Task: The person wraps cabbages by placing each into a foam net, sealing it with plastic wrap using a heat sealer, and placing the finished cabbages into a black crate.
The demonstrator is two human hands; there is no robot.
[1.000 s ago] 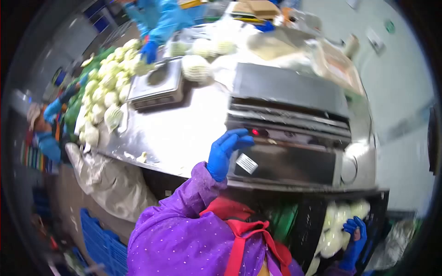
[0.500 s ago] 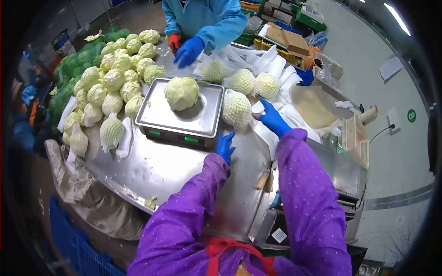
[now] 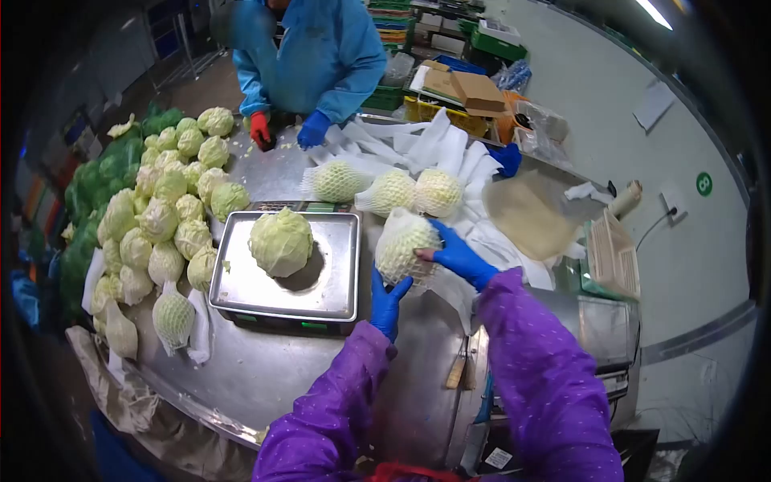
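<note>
Both of my blue-gloved hands are at a cabbage in a white foam net (image 3: 404,245), right of the scale. My right hand (image 3: 459,255) grips its right side, with a bare fingertip showing. At its lower left, my left hand (image 3: 387,301) touches it with fingers and thumb spread. A bare cabbage (image 3: 281,243) rests on the metal scale (image 3: 337,281). Behind the held one lie netted cabbages (image 3: 391,193) beside white foam sleeves (image 3: 442,149).
Bare cabbages (image 3: 170,185) are heaped at the left, near netted ones (image 3: 173,318). Across the steel table (image 3: 265,357) stands a co-worker in blue (image 3: 313,60). A knife (image 3: 458,365) lies near the front right; a beige basket (image 3: 613,253) is at the right.
My hands have closed in on the netted cabbage, and my right hand now grips it. The view has shifted, so the table appears lower. The co-worker's hands have moved apart.
</note>
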